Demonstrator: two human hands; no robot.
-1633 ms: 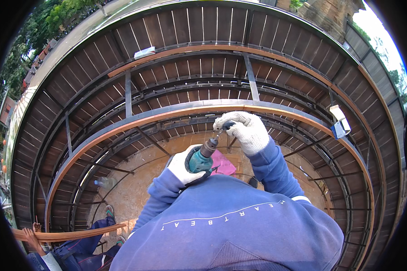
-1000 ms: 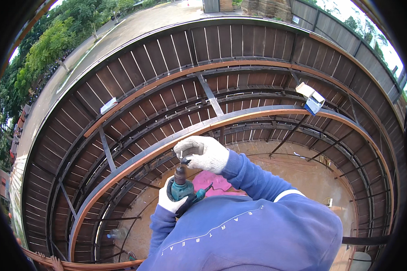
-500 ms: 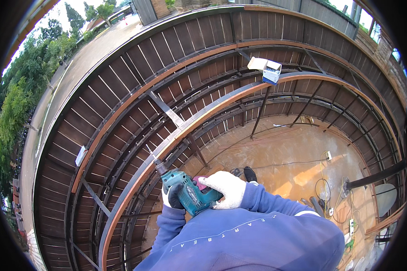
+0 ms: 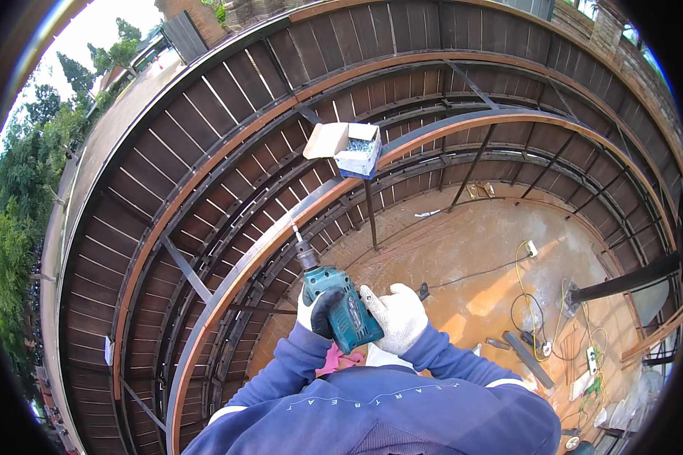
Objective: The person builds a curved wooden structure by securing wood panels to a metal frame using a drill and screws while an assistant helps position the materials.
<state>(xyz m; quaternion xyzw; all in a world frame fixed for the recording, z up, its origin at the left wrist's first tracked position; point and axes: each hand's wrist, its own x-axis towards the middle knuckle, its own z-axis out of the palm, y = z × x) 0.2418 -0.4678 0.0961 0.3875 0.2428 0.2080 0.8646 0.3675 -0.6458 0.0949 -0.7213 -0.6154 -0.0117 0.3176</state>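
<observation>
A teal power drill [image 4: 345,318] points away and slightly left, with a long bit in its dark chuck [image 4: 308,256]. My left hand [image 4: 320,311], in a white glove with a grey palm, wraps around the drill's left side. My right hand [image 4: 399,318], gloved in white, is against its right side, with one digit pressed to the casing and its other fingers partly hidden. The bit tip overlaps the curved rail [image 4: 275,236] in view; whether they touch I cannot tell. On that rail, ahead of my hands, an open white and blue box [image 4: 357,158] contains many small metal fasteners.
Curved dark slatted tiers [image 4: 205,133] with metal frames sweep around me. Diagonal braces [image 4: 188,269] link the rails. Yellow and black cords [image 4: 535,303] and metal bars [image 4: 528,359] lie on the floor at right. A small white box [image 4: 108,350] is at far left.
My view has turned and moved closer to the open box, which appears larger and further left. The drill points more directly forward, and my right hand has shifted along its side.
</observation>
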